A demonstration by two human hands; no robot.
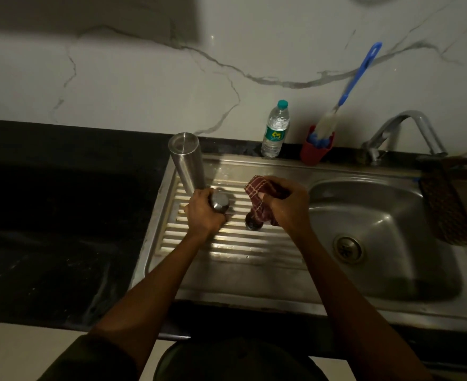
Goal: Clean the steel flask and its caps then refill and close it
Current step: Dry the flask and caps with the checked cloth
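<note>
While the light is staying dim, we are logging what is showing over the sink unit.

Steel flask: we are seeing the steel flask standing inverted at the back-left corner of the ribbed drainboard, flat base up, apart from both hands.
Left hand: the left hand is wrapping around a steel cap just in front of the flask; fingers are closing on it, the rounded end is showing above the thumb.
Right hand: the right hand is gripping a red checked cloth, bunching it over a small dark cap that is sitting on the drainboard ribs; we are unable to tell whether the fingers are touching that cap itself.
Hands relation: both are working side by side over the drainboard, not touching.
Sink basin: the sink basin is lying right of the drainboard, drain near its middle.
Back ledge: a plastic water bottle with a green cap is standing upright behind the drainboard; right of it a red cup is holding a blue-handled bottle brush leaning against the marble wall.
Tap: the tap is rising behind the basin.
Counter: the black counter is stretching to the left.
</note>
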